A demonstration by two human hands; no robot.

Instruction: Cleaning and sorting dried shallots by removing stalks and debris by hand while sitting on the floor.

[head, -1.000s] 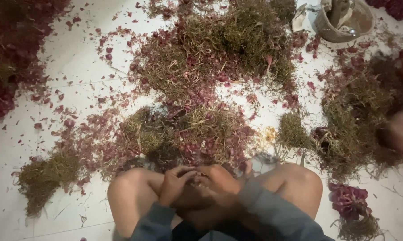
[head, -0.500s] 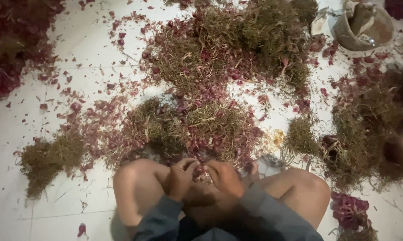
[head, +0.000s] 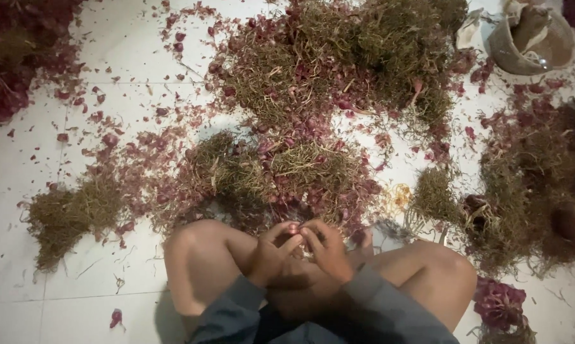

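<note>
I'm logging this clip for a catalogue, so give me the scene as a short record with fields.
setting: white tiled floor, person seated with bare knees apart
left hand: left hand pinching a small reddish shallot
right hand: right hand meeting the left, fingers on the same shallot
in front: heap of dried stalks and red shallot skins
far heap: larger pile of stalks
top right: sack-like container
left: small clump of dry stalks

The floor (head: 77,51) is laid with large white tiles, thin grout lines running across it, and light falls brightly on the bare stretch at the left. At the far right corner the tiles dim into shadow, where a tan sack (head: 532,38) sits slumped open.
</note>
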